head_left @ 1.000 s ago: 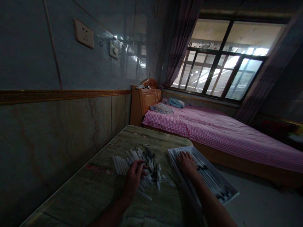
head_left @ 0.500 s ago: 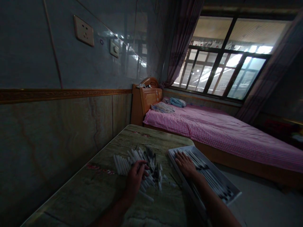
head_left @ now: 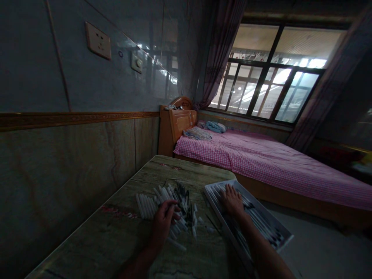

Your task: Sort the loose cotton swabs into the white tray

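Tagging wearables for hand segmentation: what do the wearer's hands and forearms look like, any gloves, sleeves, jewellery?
Left hand and right hand: five-fingered, no gloves. Left forearm and right forearm: bare, no sleeves in frame. No watch visible; too dim to rule out rings.

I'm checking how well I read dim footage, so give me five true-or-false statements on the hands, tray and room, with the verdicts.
1. The right hand is over the tray. True.
2. Both hands are over the tray. False: the left hand is at the loose white tubes on the table.
3. The socket sits above the wood trim. True.
4. The bedspread is plain green. False: the bedspread is pink, with a check pattern.
5. The tray lies to the right of the loose white tubes. True.
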{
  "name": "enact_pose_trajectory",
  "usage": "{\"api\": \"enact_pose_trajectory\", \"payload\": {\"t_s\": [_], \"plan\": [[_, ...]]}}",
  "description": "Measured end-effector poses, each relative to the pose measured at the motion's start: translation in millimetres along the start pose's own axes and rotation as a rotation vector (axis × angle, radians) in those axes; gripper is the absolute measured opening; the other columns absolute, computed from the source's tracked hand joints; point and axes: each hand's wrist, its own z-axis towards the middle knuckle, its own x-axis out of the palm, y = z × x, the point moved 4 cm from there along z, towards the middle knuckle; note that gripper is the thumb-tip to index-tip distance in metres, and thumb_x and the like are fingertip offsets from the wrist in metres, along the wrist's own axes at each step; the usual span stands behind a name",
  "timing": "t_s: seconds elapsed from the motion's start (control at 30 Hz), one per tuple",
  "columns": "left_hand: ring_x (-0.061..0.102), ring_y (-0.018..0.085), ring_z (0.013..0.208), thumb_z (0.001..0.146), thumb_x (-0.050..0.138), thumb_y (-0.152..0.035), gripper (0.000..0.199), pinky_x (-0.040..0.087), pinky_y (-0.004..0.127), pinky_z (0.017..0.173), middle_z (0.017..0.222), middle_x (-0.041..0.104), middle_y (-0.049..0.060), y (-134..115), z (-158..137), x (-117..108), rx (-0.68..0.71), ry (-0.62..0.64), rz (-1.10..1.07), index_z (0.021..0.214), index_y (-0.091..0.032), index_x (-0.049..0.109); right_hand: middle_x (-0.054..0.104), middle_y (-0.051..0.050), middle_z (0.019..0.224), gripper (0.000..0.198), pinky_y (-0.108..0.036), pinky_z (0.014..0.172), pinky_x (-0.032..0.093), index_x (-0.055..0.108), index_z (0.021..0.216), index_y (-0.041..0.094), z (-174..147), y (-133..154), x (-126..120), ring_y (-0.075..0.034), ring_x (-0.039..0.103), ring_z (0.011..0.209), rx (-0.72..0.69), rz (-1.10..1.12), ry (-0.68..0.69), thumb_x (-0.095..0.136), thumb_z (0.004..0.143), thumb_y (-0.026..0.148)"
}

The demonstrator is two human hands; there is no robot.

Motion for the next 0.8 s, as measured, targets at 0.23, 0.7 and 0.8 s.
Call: {"api": "enact_pose_trajectory", "payload": {"t_s": [0.23, 0.7, 0.8], "plan": [[0.062, 0.014, 0.050, 0.072, 0.059, -0.049, 0.035, 0.044, 0.023, 0.045, 0.069, 0.069, 0.003, 1, -1, -3, -0.001, -0.010, 0.011, 0.088, -0.017, 0.061, 0.029, -0.009, 0.154, 0.047, -0.058, 0.109, 0.018, 0.041, 0.142, 0.029, 12, -26, 0, -0.030, 0.022, 0.142, 0.061, 0.007, 0.025, 0.023, 0.099, 0.033], [0.063, 0.015, 0.051, 0.070, 0.059, -0.049, 0.036, 0.046, 0.024, 0.045, 0.069, 0.069, 0.002, -4, -1, -1, 0.007, 0.005, 0.056, 0.087, -0.018, 0.061, 0.068, -0.018, 0.111, 0.041, -0.030, 0.082, 0.044, 0.063, 0.118, 0.015, -24, -142, -13, -0.024, 0.064, 0.105, 0.283, 0.171, 0.042, 0.032, 0.096, 0.029], [0.063, 0.015, 0.052, 0.070, 0.059, -0.048, 0.035, 0.047, 0.024, 0.045, 0.069, 0.069, 0.003, -5, -2, -1, 0.000, 0.009, 0.053, 0.087, -0.018, 0.061, 0.071, -0.018, 0.103, 0.037, -0.027, 0.076, 0.044, 0.068, 0.106, 0.014, -38, -147, -11, -0.024, 0.067, 0.098, 0.284, 0.197, 0.029, 0.037, 0.093, 0.030]]}}
